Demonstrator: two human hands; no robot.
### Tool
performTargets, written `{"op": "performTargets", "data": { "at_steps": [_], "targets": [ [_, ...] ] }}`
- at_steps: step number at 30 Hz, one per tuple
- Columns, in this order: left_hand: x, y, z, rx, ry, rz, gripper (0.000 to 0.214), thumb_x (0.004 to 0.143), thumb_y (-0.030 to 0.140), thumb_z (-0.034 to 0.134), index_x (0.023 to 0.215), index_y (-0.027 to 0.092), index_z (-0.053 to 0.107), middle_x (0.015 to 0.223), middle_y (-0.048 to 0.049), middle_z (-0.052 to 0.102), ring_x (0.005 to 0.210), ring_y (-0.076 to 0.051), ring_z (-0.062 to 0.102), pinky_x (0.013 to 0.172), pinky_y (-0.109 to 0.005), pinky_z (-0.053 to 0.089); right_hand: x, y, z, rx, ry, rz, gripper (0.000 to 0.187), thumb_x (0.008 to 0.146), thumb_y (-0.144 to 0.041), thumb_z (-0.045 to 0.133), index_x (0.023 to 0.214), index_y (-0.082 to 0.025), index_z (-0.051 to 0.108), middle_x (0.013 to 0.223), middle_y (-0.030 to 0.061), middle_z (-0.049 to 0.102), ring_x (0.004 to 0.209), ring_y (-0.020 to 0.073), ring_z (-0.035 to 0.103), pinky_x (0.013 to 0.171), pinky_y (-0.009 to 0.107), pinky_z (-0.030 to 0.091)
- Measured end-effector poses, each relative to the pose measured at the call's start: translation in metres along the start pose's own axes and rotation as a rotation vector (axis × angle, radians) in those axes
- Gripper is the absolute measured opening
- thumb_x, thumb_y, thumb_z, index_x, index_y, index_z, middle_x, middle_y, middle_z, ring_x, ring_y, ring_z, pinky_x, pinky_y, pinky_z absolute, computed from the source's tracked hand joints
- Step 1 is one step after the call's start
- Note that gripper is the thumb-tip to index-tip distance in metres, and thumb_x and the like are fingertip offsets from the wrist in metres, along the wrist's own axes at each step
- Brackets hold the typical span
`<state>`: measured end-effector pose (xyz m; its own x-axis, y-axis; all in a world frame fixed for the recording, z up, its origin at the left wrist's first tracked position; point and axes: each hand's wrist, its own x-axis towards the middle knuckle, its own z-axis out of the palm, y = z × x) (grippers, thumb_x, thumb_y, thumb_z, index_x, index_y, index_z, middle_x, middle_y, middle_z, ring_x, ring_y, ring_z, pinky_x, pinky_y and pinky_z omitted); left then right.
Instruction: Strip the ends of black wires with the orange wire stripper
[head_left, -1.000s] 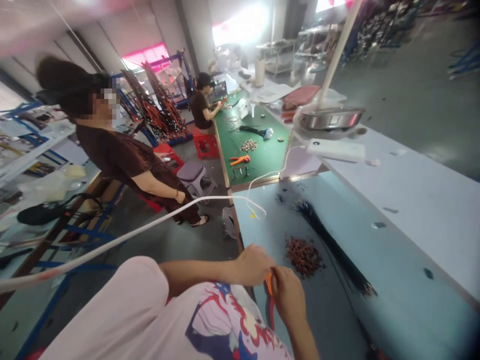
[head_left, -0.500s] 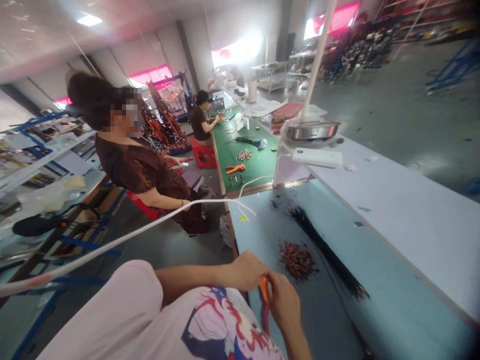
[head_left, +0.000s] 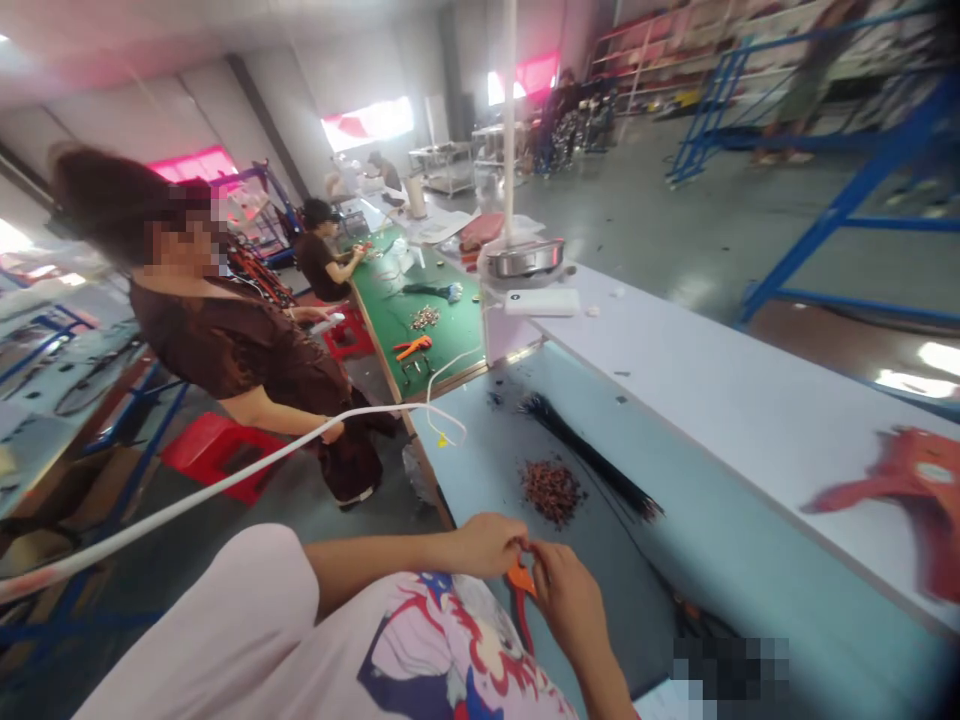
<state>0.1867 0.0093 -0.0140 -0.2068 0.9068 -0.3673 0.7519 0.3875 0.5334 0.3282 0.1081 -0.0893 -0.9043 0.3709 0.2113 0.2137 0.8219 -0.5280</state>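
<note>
My left hand [head_left: 489,543] is closed in front of my body, its fingertips pinched together. What they pinch is too small to make out. My right hand [head_left: 566,592] meets it at the fingertips and is closed around orange-and-red wire strippers [head_left: 520,580]; one red handle points down toward my shirt, and the rest is partly hidden by the hand. Just beyond the hands, a pile of small reddish-brown and black pieces [head_left: 553,490] lies on the pale blue table [head_left: 480,470]. To its right lies a long bundle of black wires [head_left: 592,455].
A white cable [head_left: 247,470] crosses in front at the left. Beside me stands a person [head_left: 217,330] near a red stool [head_left: 217,455]. A green table [head_left: 450,340] carries orange pliers [head_left: 412,346]. A raised white shelf [head_left: 675,370] runs along the right, bearing a red plastic object [head_left: 900,490].
My view has turned to the right, so the tables slide left and the red plastic object comes into sight. My hands stay together with the wire strippers. The standing person's red stool shows more.
</note>
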Motion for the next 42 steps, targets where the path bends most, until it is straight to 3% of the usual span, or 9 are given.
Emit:
{"op": "performTargets", "data": {
  "at_steps": [8, 18, 29, 38, 42],
  "targets": [
    [0.005, -0.016, -0.011, 0.018, -0.081, 0.098, 0.023, 0.082, 0.032, 0.047, 0.094, 0.019, 0.062, 0.087, -0.0023, 0.069, 0.079, -0.016, 0.063, 0.066, -0.023, 0.045, -0.002, -0.041, 0.005, -0.079, 0.077, 0.197, 0.027, 0.086, -0.017, 0.039, 0.095, -0.020, 0.064, 0.083, 0.0076, 0.068, 0.072, 0.0191, 0.064, 0.061, 0.027, 0.047],
    [-0.003, -0.049, -0.032, 0.317, -0.143, 0.381, 0.026, 0.086, 0.026, 0.038, 0.086, 0.016, 0.062, 0.083, -0.0092, 0.071, 0.074, -0.023, 0.067, 0.060, -0.028, 0.046, 0.017, -0.087, 0.016, -0.141, 0.068, 0.313, 0.024, 0.085, -0.019, 0.039, 0.085, -0.018, 0.063, 0.076, 0.0081, 0.066, 0.068, 0.0200, 0.063, 0.061, 0.029, 0.047],
    [-0.012, -0.093, -0.065, 0.260, -0.200, 0.605, 0.017, 0.079, 0.023, 0.047, 0.083, 0.019, 0.062, 0.082, -0.0039, 0.071, 0.076, -0.021, 0.067, 0.059, -0.025, 0.045, 0.045, -0.120, 0.036, -0.219, 0.009, 0.318, 0.019, 0.078, -0.013, 0.044, 0.077, -0.018, 0.062, 0.070, 0.0050, 0.065, 0.065, 0.0185, 0.063, 0.059, 0.025, 0.041],
    [-0.002, -0.134, -0.072, 0.180, -0.157, 0.693, 0.012, 0.078, 0.022, 0.051, 0.076, 0.020, 0.062, 0.072, -0.0005, 0.068, 0.069, -0.016, 0.064, 0.056, -0.021, 0.041, 0.077, -0.138, 0.048, -0.312, 0.005, 0.280, 0.018, 0.076, -0.013, 0.045, 0.064, -0.018, 0.058, 0.061, 0.0026, 0.062, 0.060, 0.0155, 0.059, 0.058, 0.024, 0.035],
    [0.001, -0.153, -0.075, 0.134, -0.184, 0.750, 0.010, 0.075, 0.018, 0.052, 0.074, 0.021, 0.062, 0.070, 0.0017, 0.067, 0.068, -0.014, 0.062, 0.058, -0.020, 0.041, 0.092, -0.145, 0.052, -0.371, -0.101, 0.279, 0.019, 0.073, -0.010, 0.045, 0.062, -0.018, 0.059, 0.062, 0.0021, 0.061, 0.062, 0.0147, 0.058, 0.058, 0.024, 0.033]
  ]
}}
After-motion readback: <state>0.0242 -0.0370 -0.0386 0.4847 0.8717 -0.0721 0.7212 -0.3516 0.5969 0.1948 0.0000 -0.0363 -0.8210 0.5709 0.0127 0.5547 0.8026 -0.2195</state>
